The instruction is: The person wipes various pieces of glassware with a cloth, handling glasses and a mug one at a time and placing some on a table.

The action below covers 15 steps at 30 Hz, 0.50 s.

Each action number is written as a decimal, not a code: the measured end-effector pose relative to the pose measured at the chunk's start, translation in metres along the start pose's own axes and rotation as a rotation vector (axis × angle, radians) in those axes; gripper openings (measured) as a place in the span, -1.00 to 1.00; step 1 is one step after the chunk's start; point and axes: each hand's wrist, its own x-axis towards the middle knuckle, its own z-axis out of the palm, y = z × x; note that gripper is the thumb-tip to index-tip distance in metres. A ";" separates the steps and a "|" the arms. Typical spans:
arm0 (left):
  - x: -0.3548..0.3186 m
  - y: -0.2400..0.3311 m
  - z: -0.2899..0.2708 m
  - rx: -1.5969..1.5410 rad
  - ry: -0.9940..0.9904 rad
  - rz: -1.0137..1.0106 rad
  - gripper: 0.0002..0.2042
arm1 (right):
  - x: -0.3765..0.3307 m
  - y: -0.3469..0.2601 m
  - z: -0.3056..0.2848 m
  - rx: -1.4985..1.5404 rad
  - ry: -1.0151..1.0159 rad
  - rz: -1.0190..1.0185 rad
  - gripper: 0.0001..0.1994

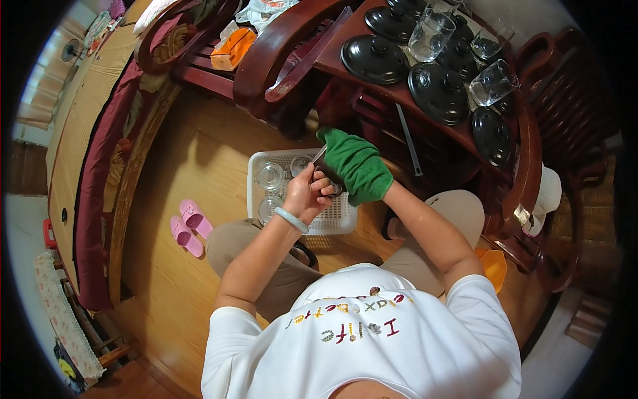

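A green cloth (359, 166) covers my right hand (373, 185) and hides its fingers. My left hand (308, 194) is closed on a dark, thin-edged thing with a silvery rim (319, 155). It is pressed against the cloth's left side, and I cannot make out its kind. Below both hands, a white plastic basket (254, 193) stands on the floor between my knees. Several clear glass cups (270, 176) stand in it, partly hidden by my left hand.
Ahead to the right, a dark red wooden table (332, 63) bears several black lids (375, 59) and clear glass jars (432, 34). An orange tissue box (234, 48) sits on a wooden seat at the back. Pink slippers (191, 226) lie on the floor at left. A yellow container (492, 268) is beside my right leg.
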 end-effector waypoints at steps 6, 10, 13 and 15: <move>-0.003 -0.002 -0.002 -0.028 -0.026 -0.044 -0.67 | -0.008 0.023 0.021 0.074 0.198 0.083 -0.61; 0.000 0.004 -0.005 -0.049 0.016 -0.024 -0.67 | -0.001 0.005 0.011 -0.005 -0.003 0.061 -0.54; 0.000 0.001 -0.004 -0.018 0.035 0.016 -0.67 | 0.004 -0.006 0.010 -0.070 -0.099 0.083 -0.49; 0.000 0.000 -0.003 -0.011 0.036 0.008 -0.67 | 0.008 -0.008 0.023 -0.139 -0.144 0.156 -0.45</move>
